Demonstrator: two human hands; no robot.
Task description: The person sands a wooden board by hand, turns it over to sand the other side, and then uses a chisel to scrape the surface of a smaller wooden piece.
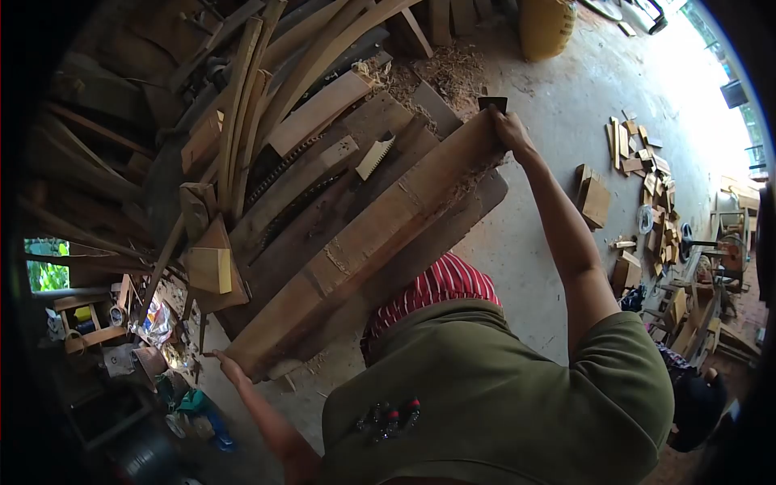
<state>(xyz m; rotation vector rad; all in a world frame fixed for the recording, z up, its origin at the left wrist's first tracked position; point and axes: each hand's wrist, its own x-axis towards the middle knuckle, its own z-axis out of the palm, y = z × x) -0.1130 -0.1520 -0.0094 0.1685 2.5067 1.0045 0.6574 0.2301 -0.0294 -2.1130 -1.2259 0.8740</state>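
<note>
A long, thick wooden beam (364, 242) lies diagonally across the workbench (477, 212), with wood shavings along its side. At its near-left end, my left hand (232, 370) has its fingers closed against the end of the wood. My right hand (509, 132) grips the far-right end. A dark flat rectangular piece (492, 103) stands up beside those fingers; I cannot make out its kind. Behind the beam lies a small pale block with a toothed edge (375, 157).
Long curved planks (315, 61) and boards are stacked behind the bench. A yellow sack (546, 31) stands at the back. Wood offcuts (647, 162) litter the floor on the right, near a wooden block (593, 196). Another person (697, 404) is at the lower right.
</note>
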